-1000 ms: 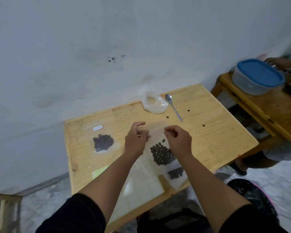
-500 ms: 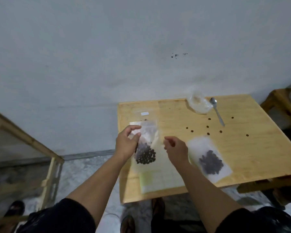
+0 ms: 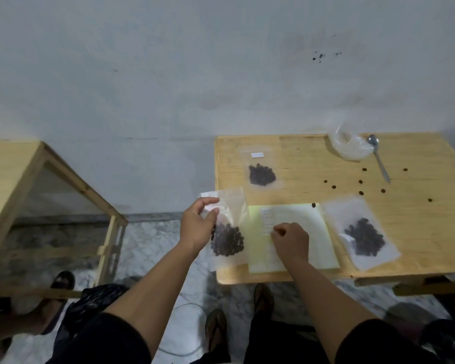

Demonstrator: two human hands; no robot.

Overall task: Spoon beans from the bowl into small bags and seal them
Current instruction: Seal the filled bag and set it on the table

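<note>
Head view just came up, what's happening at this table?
A person is bagging beans. The left hand pinches the top of a filled bag at the table's left edge. The right hand is curled, holding nothing I can see, over a pale sheet. Two more filled bags lie flat on the table. The spoon rests beside the clear bowl, with loose beans scattered nearby.

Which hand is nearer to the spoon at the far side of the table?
Right. The right hand rests closed on the pale sheet, below and left of the spoon. The left hand is farther left, holding a bag of beans at the table's left edge.
</note>
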